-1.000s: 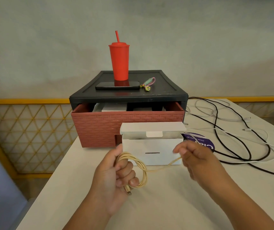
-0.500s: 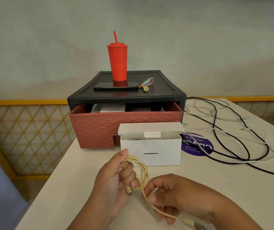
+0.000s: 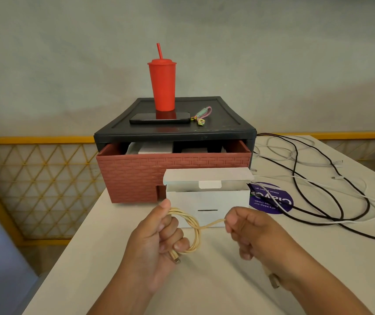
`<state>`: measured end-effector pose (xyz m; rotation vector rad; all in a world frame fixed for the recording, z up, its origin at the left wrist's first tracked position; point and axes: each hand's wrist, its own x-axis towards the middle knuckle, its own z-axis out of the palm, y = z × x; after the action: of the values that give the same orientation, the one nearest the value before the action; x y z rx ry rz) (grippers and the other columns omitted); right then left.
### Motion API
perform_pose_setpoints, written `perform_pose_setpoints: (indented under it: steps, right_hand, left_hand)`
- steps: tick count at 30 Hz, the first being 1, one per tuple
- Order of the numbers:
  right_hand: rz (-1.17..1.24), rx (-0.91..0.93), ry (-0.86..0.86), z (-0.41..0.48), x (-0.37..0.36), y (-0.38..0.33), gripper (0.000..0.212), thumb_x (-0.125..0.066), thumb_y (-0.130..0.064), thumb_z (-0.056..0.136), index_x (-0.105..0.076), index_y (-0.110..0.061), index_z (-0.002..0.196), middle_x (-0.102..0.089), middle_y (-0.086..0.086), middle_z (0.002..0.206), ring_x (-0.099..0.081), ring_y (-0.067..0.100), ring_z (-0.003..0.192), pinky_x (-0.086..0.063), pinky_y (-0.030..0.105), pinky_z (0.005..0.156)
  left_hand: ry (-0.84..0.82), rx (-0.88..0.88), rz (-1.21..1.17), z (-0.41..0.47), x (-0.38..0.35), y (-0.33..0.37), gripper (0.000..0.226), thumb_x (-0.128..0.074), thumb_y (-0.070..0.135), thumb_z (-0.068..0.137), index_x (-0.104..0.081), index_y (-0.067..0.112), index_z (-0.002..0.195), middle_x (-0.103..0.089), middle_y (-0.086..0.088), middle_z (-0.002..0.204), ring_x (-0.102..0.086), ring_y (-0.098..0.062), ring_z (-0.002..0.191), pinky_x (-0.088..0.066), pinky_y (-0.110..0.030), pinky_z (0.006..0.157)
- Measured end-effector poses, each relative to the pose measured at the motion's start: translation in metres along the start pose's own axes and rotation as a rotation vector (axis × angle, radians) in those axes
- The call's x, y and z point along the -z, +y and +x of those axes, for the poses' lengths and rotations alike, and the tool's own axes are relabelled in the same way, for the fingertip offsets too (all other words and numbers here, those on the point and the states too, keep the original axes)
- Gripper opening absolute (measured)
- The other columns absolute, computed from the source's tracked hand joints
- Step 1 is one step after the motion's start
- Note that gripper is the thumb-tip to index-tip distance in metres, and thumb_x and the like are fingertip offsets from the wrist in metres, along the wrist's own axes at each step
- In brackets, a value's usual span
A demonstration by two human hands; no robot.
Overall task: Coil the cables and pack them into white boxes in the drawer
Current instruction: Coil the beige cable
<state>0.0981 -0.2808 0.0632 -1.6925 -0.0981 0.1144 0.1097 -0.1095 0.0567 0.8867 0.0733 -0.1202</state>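
Coiling: left hand (image 3: 157,242) grips the cream cable (image 3: 194,228) loops; right hand (image 3: 248,230) pinches its tail.
Left: box (image 3: 207,201) open, unfilled; far-right cables (image 3: 318,189) uncoiled.

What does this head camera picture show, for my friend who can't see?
Two hands coil a cream cable: the left hand grips the loops and the right hand pinches the loose strand. Just behind stands an open white box, in front of a brick-patterned drawer pulled partly open; a red cup stands on its cabinet and loose cables lie to the right.
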Motion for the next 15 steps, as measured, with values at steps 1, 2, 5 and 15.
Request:
perform_pose_setpoints:
  steps: [1, 2, 5, 15]
  right_hand:
    - [-0.028, 0.012, 0.031, 0.001, 0.001, 0.002, 0.04, -0.043, -0.009, 0.096, -0.053, -0.016, 0.058, -0.037, -0.011, 0.046, -0.028, 0.006, 0.041, -0.029, 0.02, 0.046]
    - [-0.091, 0.031, 0.06, 0.003, 0.001, 0.005, 0.039, -0.044, -0.011, 0.096, -0.053, -0.019, 0.058, -0.037, -0.011, 0.045, -0.028, 0.006, 0.042, -0.028, 0.021, 0.048]
    - [-0.404, 0.138, 0.07, 0.004, 0.0, 0.012, 0.036, -0.05, -0.021, 0.094, -0.052, -0.031, 0.059, -0.044, -0.013, 0.049, -0.035, 0.004, 0.048, -0.028, 0.019, 0.051]
    - [-0.979, 0.324, 0.224, 0.009, -0.01, 0.022, 0.024, -0.046, -0.031, 0.096, -0.068, -0.024, 0.104, -0.051, -0.003, 0.108, -0.044, 0.014, 0.093, -0.029, 0.016, 0.067]
  left_hand:
    - [-0.003, 0.002, 0.001, -0.001, -0.001, -0.001, 0.04, -0.057, 0.028, 0.072, -0.034, 0.019, 0.041, -0.017, 0.007, 0.04, -0.017, -0.006, 0.03, -0.028, -0.02, 0.033]
    - [-0.004, 0.002, 0.002, -0.001, -0.002, -0.002, 0.04, -0.057, 0.028, 0.072, -0.034, 0.019, 0.041, -0.017, 0.007, 0.04, -0.017, -0.006, 0.03, -0.028, -0.019, 0.033]
    - [0.014, -0.005, -0.02, 0.0, 0.0, 0.001, 0.04, -0.057, 0.029, 0.071, -0.034, 0.019, 0.04, -0.017, 0.007, 0.039, -0.017, -0.005, 0.029, -0.027, -0.019, 0.032]
    - [-0.013, 0.021, -0.157, 0.004, 0.003, 0.005, 0.044, -0.054, 0.03, 0.076, -0.033, 0.019, 0.04, -0.019, 0.008, 0.037, -0.02, -0.005, 0.027, -0.025, -0.018, 0.031]
